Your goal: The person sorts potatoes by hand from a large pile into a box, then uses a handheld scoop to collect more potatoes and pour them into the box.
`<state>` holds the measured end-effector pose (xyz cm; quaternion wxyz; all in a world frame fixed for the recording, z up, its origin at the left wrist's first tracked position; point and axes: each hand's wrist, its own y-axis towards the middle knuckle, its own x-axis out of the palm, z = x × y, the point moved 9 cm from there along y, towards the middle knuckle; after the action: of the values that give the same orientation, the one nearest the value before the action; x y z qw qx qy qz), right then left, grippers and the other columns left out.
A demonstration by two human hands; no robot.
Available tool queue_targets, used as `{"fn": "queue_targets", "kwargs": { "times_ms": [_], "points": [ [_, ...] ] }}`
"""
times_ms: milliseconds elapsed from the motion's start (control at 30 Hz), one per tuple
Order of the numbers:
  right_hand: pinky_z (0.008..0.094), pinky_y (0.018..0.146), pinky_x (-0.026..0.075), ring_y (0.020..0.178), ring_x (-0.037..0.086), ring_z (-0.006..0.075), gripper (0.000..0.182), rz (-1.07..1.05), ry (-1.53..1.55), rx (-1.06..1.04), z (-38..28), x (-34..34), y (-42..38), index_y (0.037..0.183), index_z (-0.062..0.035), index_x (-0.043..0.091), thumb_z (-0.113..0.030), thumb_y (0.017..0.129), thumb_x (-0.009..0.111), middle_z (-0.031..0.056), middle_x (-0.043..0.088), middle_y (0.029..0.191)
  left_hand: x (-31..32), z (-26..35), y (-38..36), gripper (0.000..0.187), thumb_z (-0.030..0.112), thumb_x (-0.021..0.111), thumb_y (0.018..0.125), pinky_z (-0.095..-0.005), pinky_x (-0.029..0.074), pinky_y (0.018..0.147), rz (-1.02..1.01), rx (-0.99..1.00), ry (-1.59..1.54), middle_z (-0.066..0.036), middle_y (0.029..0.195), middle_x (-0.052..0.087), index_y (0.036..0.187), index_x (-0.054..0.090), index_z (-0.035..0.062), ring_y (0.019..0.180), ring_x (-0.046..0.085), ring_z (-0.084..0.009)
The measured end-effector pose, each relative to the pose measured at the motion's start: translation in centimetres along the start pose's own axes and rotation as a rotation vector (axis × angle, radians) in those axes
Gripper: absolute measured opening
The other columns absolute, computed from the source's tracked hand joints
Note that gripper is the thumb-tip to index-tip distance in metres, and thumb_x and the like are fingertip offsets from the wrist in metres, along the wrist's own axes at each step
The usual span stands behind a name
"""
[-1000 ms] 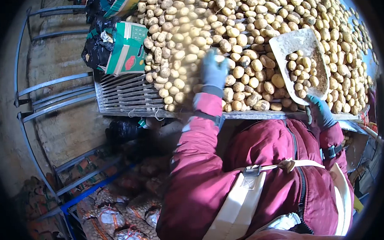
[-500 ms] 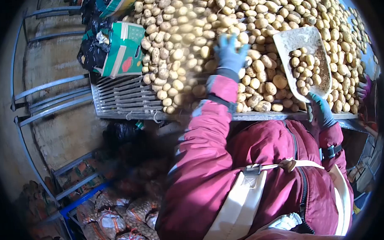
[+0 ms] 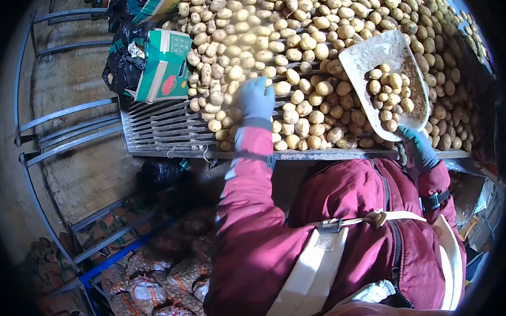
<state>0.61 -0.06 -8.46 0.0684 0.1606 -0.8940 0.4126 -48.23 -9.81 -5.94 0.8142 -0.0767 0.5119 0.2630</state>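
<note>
My right hand [image 3: 420,147], in a grey and teal glove, grips a worn whitish scoop [image 3: 366,56] at its near end. Several small potatoes [image 3: 393,92] lie inside the scoop, which rests over the heap. My left hand [image 3: 256,102], in a blue-grey glove, reaches over the potatoes [image 3: 310,42] left of the scoop. Its thumb stands apart from the fingers, which point away from me and are partly blurred among the potatoes. Metal slats show between the potatoes near that hand.
The slatted table [image 3: 163,130] has a metal front edge close to my body. On its left stands a green box [image 3: 169,63] beside black plastic bags [image 3: 124,73]. Filled net sacks [image 3: 146,290] lie below at left, by metal rails [image 3: 67,114].
My left hand has moved left and slightly nearer me, and more slats show where it was. The scoop in my right hand has shifted a little left, still with small potatoes inside.
</note>
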Motion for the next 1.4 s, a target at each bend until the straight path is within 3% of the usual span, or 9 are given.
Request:
{"fn": "queue_targets", "kwargs": {
  "times_ms": [133, 233, 533, 667, 867, 1033, 1167, 1300, 1400],
  "points": [
    [0.0288, 0.085, 0.051, 0.097, 0.066, 0.0147, 0.029, -0.14, -0.056, 0.053, 0.2, 0.9, -0.5, 0.114, -0.0007, 0.071, -0.021, 0.094, 0.069, 0.0039, 0.072, 0.107, 1.4, 1.3, 0.6, 0.026, 0.023, 0.074, 0.083, -0.0481, 0.049, 0.096, -0.083, 0.026, 0.345, -0.014, 0.108, 0.069, 0.108, 0.074, 0.015, 0.112, 0.06, -0.0332],
    [0.0226, 0.058, 0.046, 0.072, 0.062, 0.0094, 0.037, -0.046, -0.025, 0.111, -0.5, 1.3, -1.6, 0.124, -0.0062, 0.066, -0.023, 0.091, 0.072, 0.0009, 0.072, 0.098, 1.1, 1.7, 0.4, 0.032, 0.021, 0.073, 0.082, -0.0509, 0.046, 0.1, -0.219, -0.026, 0.433, -0.013, 0.114, 0.067, 0.114, 0.071, 0.0192, 0.117, 0.056, -0.0361],
    [0.0215, 0.052, 0.041, 0.063, 0.057, 0.0076, 0.027, -0.118, 0.022, 0.139, -0.4, 1.4, -2.0, 0.115, -0.0067, 0.07, -0.022, 0.094, 0.07, -0.0029, 0.07, 0.086, 3.1, 2.7, 1.0, 0.04, 0.018, 0.077, 0.075, -0.0501, 0.047, 0.099, -0.324, 0.028, 0.432, -0.014, 0.116, 0.067, 0.114, 0.067, 0.0163, 0.112, 0.059, -0.0374],
    [0.022, 0.047, 0.044, 0.058, 0.057, 0.0084, 0.028, -0.139, -0.013, 0.065, -0.2, 1.2, -1.1, 0.114, -0.0055, 0.066, -0.023, 0.092, 0.07, -0.0008, 0.065, 0.079, 3.4, 1.4, 0.0, 0.037, 0.016, 0.081, 0.08, -0.0397, 0.051, 0.096, -0.114, -0.327, -0.581, -0.011, 0.108, 0.07, 0.112, 0.066, 0.0045, 0.105, 0.064, -0.0257],
    [0.0256, 0.073, 0.051, 0.083, 0.064, 0.0106, 0.033, -0.172, -0.103, 0.078, 0.5, 1.1, -0.6, 0.123, -0.0055, 0.066, -0.021, 0.094, 0.069, 0.0016, 0.071, 0.103, -1.1, 19.0, -1.9, 0.051, 0.02, 0.082, 0.084, -0.0371, 0.049, 0.102, -0.203, 0.099, -0.742, -0.013, 0.121, 0.067, 0.129, 0.065, 0.0028, 0.114, 0.063, -0.024],
    [0.0259, 0.077, 0.05, 0.092, 0.065, 0.0107, 0.036, -0.149, 0.011, 0.089, -0.3, 2.4, -1.6, 0.125, -0.0059, 0.066, -0.022, 0.093, 0.071, 0.0009, 0.072, 0.109, -2.0, -2.3, -4.3, 0.037, 0.014, 0.073, 0.092, -0.0341, 0.055, 0.088, 0.009, -0.332, -0.383, -0.013, 0.117, 0.071, 0.126, 0.068, 0.001, 0.1, 0.068, -0.0224],
    [0.028, 0.08, 0.051, 0.093, 0.066, 0.0128, 0.033, -0.136, -0.025, 0.151, 0.7, 0.7, -1.2, 0.122, -0.0049, 0.069, -0.02, 0.092, 0.07, 0.0018, 0.072, 0.108, -4.2, -5.5, -5.1, 0.042, 0.026, 0.07, 0.088, -0.0469, 0.05, 0.101, -0.103, -0.258, 0.297, -0.022, 0.122, 0.068, 0.125, 0.068, 0.0055, 0.113, 0.064, -0.0394],
    [0.0258, 0.066, 0.048, 0.075, 0.061, 0.0102, 0.024, -0.162, -0.098, 0.108, 0.7, 0.8, -0.7, 0.111, -0.0072, 0.071, -0.023, 0.093, 0.07, -0.0008, 0.07, 0.091, -4.0, -4.4, -4.3, 0.033, 0.025, 0.067, 0.09, -0.0478, 0.049, 0.101, -0.108, -0.258, 0.42, -0.022, 0.117, 0.069, 0.119, 0.069, 0.008, 0.109, 0.064, -0.0394],
    [0.0289, 0.085, 0.051, 0.098, 0.066, 0.0117, 0.033, -0.1, -0.12, 0.22, 2.5, -1.9, 0.2, 0.123, -0.0048, 0.067, -0.023, 0.095, 0.069, 0.0026, 0.072, 0.111, -2.1, -5.5, -2.7, 0.031, 0.024, 0.066, 0.09, -0.0491, 0.051, 0.096, -0.393, -0.402, 0.096, -0.02, 0.111, 0.072, 0.116, 0.071, 0.0085, 0.109, 0.065, -0.0406]
  ]
}}
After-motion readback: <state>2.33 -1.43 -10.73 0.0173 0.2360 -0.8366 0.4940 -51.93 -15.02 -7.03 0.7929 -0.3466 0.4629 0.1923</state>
